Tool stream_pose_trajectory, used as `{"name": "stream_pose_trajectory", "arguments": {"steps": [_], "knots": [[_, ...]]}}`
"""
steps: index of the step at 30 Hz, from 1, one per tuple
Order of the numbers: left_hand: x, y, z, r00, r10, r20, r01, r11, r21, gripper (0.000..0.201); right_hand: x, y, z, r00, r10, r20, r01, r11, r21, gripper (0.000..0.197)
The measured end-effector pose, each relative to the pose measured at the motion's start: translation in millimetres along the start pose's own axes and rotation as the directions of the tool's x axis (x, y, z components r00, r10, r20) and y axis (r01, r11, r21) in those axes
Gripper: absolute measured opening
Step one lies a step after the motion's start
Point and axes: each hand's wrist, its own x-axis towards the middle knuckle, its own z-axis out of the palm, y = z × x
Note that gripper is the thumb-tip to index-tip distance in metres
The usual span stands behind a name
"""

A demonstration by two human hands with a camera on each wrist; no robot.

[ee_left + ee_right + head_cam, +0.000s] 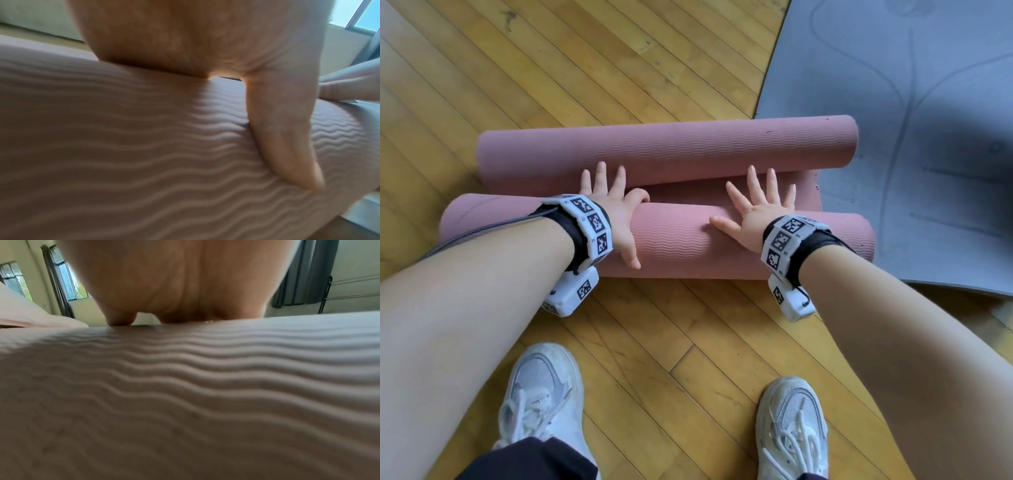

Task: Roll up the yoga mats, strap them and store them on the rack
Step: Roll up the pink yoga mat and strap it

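Note:
A pink ribbed yoga mat lies across the wooden floor, rolled from both ends. Its near roll (681, 246) and far roll (664, 147) are joined by a short flat stretch (688, 190). My left hand (616, 205) lies over the near roll's left half, fingers reaching forward and thumb pointing back down its near side. My right hand (756, 212) presses flat on the right half with fingers spread. In the left wrist view the palm (185, 40) and thumb (287, 138) rest on the ribbed mat (123, 154). The right wrist view shows the right palm (174, 280) on the mat (185, 394).
A grey yoga mat (911, 137) lies unrolled on the floor to the right, its edge under the pink rolls' right ends. My two white trainers (544, 394) stand just behind the near roll. A dark metal frame with rails (349, 288) stands by the far wall, beside curtains.

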Motion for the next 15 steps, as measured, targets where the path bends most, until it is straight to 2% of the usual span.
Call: {"name": "stream_pose_trajectory", "arguments": {"steps": [4, 7, 9, 10, 12, 15], "knots": [[0.9, -1.0, -5.8, 1.000, -0.017, 0.022, 0.018, 0.999, -0.041, 0.127, 6.0, -7.8, -10.6, 0.992, -0.125, -0.027, 0.125, 0.992, 0.001, 0.063], [-1.4, -0.9, -2.3, 1.000, -0.004, 0.018, 0.005, 0.998, -0.058, 0.127, 18.6, -15.1, -24.1, 0.987, -0.135, 0.084, 0.135, 0.991, 0.008, 0.058], [-4.5, -0.8, -0.9, 1.000, 0.007, 0.000, -0.007, 0.999, -0.050, 0.126, 29.9, -14.0, -27.7, 0.980, -0.114, 0.162, 0.125, 0.991, -0.056, 0.055], [-5.6, -0.9, -0.3, 1.000, 0.014, -0.012, -0.014, 0.999, -0.044, 0.125, 34.8, -10.4, -27.6, 0.984, -0.083, 0.160, 0.096, 0.993, -0.076, 0.057], [-7.5, -1.8, 2.7, 0.998, 0.025, -0.056, -0.027, 0.999, -0.035, 0.123, 42.7, 1.7, -28.8, 0.997, 0.014, 0.074, -0.009, 0.997, -0.073, 0.065], [-9.4, -5.3, 4.9, 0.995, 0.059, -0.086, -0.062, 0.997, -0.035, 0.119, 46.8, 24.4, -48.7, 0.988, 0.157, 0.006, -0.157, 0.987, 0.026, 0.070]]}}
